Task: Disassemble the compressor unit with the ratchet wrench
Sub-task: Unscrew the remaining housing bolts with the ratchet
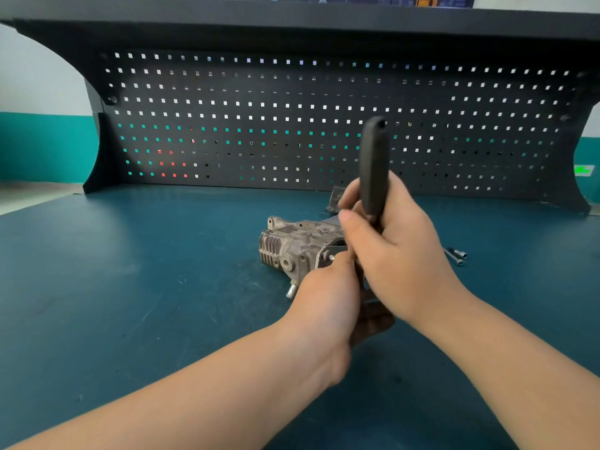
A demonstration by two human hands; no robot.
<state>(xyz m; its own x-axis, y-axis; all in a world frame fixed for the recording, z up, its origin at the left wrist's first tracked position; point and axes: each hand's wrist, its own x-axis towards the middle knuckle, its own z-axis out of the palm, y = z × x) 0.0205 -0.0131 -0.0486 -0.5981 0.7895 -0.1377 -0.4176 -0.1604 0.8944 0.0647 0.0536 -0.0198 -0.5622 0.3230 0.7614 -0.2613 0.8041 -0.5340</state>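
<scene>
A grey cast-metal compressor unit [292, 245] lies on the blue-green bench top [146, 287] at the middle, its finned end facing left. My right hand [393, 251] grips the black handle of the ratchet wrench [374, 167], which stands nearly upright above the unit's right side. The wrench's head is hidden behind my hands. My left hand [328, 297] sits just below and left of it, its fingertips pinched at the wrench's lower end by the unit's right face. What the fingertips hold is hidden.
Two loose dark bolts [456, 254] lie on the bench to the right of my hands. A small dark metal part [334, 199] stands behind the unit. A black pegboard [292, 125] under a shelf closes off the back of the bench.
</scene>
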